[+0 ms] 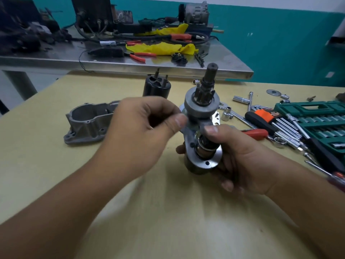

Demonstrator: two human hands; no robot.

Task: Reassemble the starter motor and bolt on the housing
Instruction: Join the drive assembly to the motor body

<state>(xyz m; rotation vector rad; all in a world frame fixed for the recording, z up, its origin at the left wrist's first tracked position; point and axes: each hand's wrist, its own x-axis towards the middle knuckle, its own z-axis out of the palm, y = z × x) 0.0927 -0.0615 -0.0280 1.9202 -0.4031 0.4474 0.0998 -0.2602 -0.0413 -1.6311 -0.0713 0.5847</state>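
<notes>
A: How far along does the starter motor look?

B: Partway, I'd judge. The drive assembly point(201, 116) is held upright above the yellow table point(56, 101): pinion and clutch ring on the shaft, the shift fork fitted under the ring, a flanged plate at the bottom. None of the outer parts are on it yet.

A: So the housing is off?

B: Yes. The grey cast housing point(87, 124) lies on the table to the left, open side up, well apart from the assembly. The black motor body point(156, 86) stands upright behind the hands, also separate. So joining the parts and bolting the housing all appear to be left.

A: What are the hands doing?

B: The right hand point(240, 159) wraps around the lower part of the assembly from the right, fingers curled behind the flange and thumb pressed on the fork area near the shaft. The left hand point(141, 131) comes in from the left, fingers curled, thumb tip touching the fork's edge just under the clutch ring. It is blurred, so I can't tell whether it pinches the fork or only touches it.

A: Tools within reach?

B: The green socket set point(317, 116), loose sockets and hex keys lie to the right.
</notes>
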